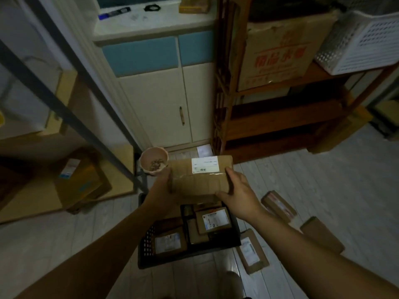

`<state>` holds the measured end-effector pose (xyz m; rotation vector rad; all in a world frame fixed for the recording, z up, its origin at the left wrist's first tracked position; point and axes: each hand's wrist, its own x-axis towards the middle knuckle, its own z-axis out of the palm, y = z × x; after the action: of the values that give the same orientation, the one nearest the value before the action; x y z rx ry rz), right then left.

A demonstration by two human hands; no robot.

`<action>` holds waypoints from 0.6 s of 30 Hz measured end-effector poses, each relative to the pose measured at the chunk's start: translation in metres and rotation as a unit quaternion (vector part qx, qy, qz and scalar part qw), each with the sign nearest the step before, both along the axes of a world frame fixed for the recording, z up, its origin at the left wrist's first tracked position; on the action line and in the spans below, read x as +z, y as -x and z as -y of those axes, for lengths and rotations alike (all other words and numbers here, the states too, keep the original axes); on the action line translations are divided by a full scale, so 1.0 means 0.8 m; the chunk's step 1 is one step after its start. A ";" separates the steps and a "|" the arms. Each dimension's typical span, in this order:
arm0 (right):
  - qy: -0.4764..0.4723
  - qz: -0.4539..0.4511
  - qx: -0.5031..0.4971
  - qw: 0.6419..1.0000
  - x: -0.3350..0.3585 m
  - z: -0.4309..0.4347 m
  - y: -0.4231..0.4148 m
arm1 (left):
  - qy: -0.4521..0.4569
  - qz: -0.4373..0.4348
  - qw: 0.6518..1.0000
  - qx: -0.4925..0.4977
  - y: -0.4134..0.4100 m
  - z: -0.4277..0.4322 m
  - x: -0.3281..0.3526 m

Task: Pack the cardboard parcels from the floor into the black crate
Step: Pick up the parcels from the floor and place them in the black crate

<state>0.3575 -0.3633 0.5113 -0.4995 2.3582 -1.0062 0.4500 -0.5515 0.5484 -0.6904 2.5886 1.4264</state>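
parcel (200, 175) held in both hands over black crate (146, 240), light dim.
left hand (160, 190) clasps the parcel's left end, its fingers hidden behind the cardboard; right hand (239, 195) grips the right end, thumb on top beside the white label, fingers curled round the near corner. crate lies below the wrists; its far part is covered by parcel and hands, only near and left walls show. packed parcels (213, 221) lie inside under the right wrist, print unreadable. floor parcels (278, 206) lie right of the right forearm; nearest one touching the crate or just beside it, cannot tell. pink bowl (153, 160) just beyond the left hand, beside a dark frame leg (140, 182). bare floor opens right of the right hand, up to wooden shelf (280, 117).
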 end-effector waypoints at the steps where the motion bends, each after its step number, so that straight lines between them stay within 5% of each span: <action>1: -0.002 -0.003 -0.003 1.000 -0.020 0.006 0.000 | 0.001 0.001 1.000 -0.010 0.001 0.007 -0.020; 9: -0.017 -0.021 0.010 1.000 -0.291 0.043 0.033 | 0.009 -0.015 1.000 -0.009 0.022 0.043 -0.306; 18: -0.005 -0.068 0.008 0.998 -0.555 0.069 0.049 | 0.087 0.086 0.991 0.057 0.040 0.077 -0.583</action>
<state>0.3182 -0.4182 0.0669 -0.5986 2.4737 -0.9805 0.4178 -0.6129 0.0823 -0.9522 2.5939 1.1203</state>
